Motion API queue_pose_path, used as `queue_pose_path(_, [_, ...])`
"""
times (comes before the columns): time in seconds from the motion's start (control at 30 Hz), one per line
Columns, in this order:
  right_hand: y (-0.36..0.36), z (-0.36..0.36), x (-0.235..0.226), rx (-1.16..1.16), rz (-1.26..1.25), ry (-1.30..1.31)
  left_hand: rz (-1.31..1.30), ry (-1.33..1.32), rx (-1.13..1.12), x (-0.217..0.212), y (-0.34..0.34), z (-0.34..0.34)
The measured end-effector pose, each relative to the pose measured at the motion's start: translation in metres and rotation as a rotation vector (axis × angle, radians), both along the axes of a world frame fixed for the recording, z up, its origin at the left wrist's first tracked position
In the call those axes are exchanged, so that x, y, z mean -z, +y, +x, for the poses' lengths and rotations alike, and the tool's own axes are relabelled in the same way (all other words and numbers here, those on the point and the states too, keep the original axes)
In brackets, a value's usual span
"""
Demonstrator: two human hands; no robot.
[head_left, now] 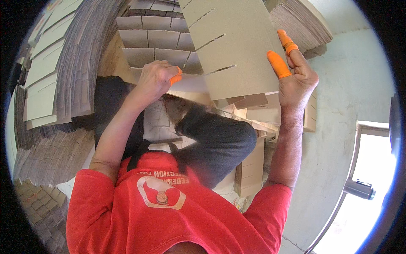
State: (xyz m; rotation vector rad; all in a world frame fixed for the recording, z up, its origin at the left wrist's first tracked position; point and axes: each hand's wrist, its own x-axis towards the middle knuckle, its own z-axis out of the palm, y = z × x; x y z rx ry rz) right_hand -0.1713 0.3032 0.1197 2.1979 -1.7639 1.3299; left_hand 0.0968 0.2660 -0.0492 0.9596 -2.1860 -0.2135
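My right hand [296,74], with orange finger covers on its thumb and a finger, grips the right edge of a large slotted cardboard sheet [243,55]. The sheet is tilted, and several short slits run in from its left edge. My left hand [158,78] is closed, with orange on its thumb. It is at the near side of a cardboard divider grid [163,39], made of crossed strips, by a blurred near strip [192,86]. What its fingers pinch is hidden.
Tall stacks of slotted cardboard [80,63] rise at the left, above bundled dividers [55,156]. Another cardboard stack [300,23] stands at the far right by a pale wall [338,89]. My crossed legs [215,144] are below. Loose cardboard pieces [251,169] lie beside my knee.
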Motion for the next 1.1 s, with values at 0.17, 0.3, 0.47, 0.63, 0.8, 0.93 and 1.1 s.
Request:
queue_pose_path(0.17, [-0.002,0.002,0.003,-0.052,-0.03,-0.049,-0.038,0.027,0.001,0.005,-0.006,-0.001])
queue_pose_path(0.3, [0.0,0.005,0.003,0.066,0.075,0.048,-0.046,0.043,0.001,0.005,-0.005,-0.002])
queue_pose_path(0.47, [-0.005,0.0,0.006,-0.057,-0.002,-0.099,-0.003,-0.01,0.023,0.003,-0.005,0.002])
queue_pose_path(0.63, [-0.009,0.0,0.017,-0.052,0.054,-0.018,-0.011,-0.03,0.022,0.0,-0.003,0.003])
queue_pose_path(0.8, [-0.008,0.008,0.023,-0.033,0.066,0.058,-0.031,-0.01,0.052,0.002,-0.005,0.001])
queue_pose_path(0.93, [-0.016,0.006,0.026,-0.105,0.017,0.094,0.009,0.028,0.024,-0.001,-0.006,-0.003])
queue_pose_path(1.1, [-0.012,0.013,0.014,-0.089,0.052,0.154,0.0,0.025,0.015,0.004,-0.009,-0.002])
